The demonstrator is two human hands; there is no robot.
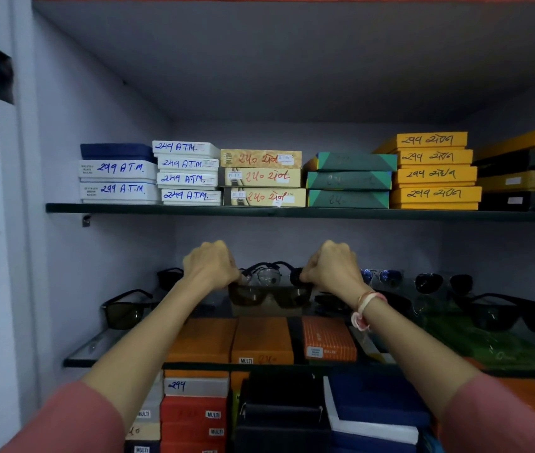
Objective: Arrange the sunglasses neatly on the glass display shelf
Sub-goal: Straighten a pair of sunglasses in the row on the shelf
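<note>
sunglasses [269,294] on glass shelf [102,349], left hand [210,264] and right hand [333,268] grips clamped on their ends

Both bare forearms reach forward and upward from pink sleeves at the bottom corners, converging toward the middle of the view. The left hand [211,263] is curled into a loose fist, knuckles up and back of the hand toward the camera, its fingers folded down and pinched closed on the left end of a pair of dark brown-lensed sunglasses [269,295]. The right hand [331,266] mirrors it — same curled, knuckles-up pose — gripping the right end. The two hands sit level with each other, apart by the frame's width. The right wrist wears a band of pale pink and white threads [363,310] (the left wrist is bare).
</note>
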